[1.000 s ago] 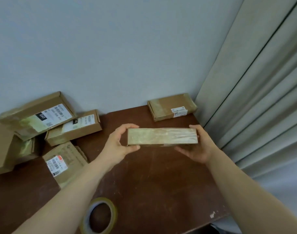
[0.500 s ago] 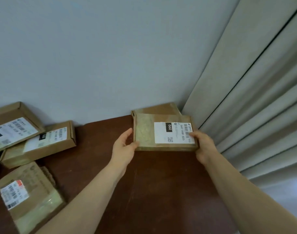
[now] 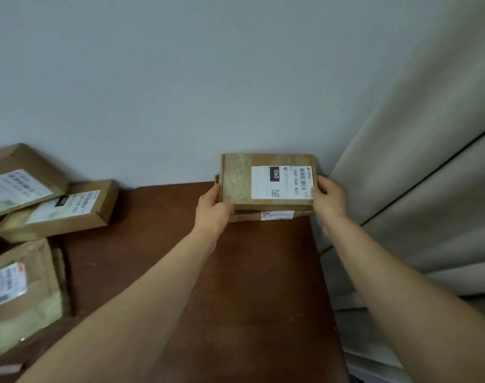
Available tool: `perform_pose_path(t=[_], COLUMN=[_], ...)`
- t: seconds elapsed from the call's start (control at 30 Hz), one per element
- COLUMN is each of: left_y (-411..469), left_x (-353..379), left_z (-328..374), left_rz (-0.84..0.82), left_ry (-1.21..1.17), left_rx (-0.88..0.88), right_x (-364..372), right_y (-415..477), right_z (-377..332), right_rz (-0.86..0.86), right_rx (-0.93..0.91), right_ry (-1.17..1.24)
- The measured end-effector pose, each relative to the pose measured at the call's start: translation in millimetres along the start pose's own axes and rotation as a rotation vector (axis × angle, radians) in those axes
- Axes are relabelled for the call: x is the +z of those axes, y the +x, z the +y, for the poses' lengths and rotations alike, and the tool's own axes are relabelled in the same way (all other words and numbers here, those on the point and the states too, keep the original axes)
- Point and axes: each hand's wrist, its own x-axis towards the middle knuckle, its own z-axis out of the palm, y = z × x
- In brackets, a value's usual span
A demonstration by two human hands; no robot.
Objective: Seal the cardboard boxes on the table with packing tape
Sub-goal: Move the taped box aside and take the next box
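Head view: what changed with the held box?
The flat brown cardboard box with the white 060 label was turned from edge-on to label-up and carried to the dark wooden table's far right corner, onto or just above the second brown cardboard box. The left hand and right hand keep their grip on its ends. The brown boxes at left stayed put.

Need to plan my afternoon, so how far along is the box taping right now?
Done, it seems: the 060 box shows glossy tape across its top. In hand: the left hand and right hand grip it by its ends, over the lower box at the table's far corner. Left: three boxes at the left show tape patches; whether sealed, I cannot tell.
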Motion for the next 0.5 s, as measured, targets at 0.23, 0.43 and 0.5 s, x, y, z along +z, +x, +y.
perform_pose_path(t=[0.23,0.43,0.5], left_y=[-13,-27,-38], left_x=[2,-37,-60], left_z=[-5,-4,-2], left_rz=[-0.026,-0.001,-0.025], left_ry=[0.051,0.018,0.024], left_rx=[-0.071,-0.091,-0.063], right_x=[3,18,38], right_y=[0,-61,-92], right_z=[4,-33,-45], right_rz=[0.004,0.145,0.108], right_rx=[0.015,-0.148,-0.17], right_ry=[-0.199,-0.396,-0.345])
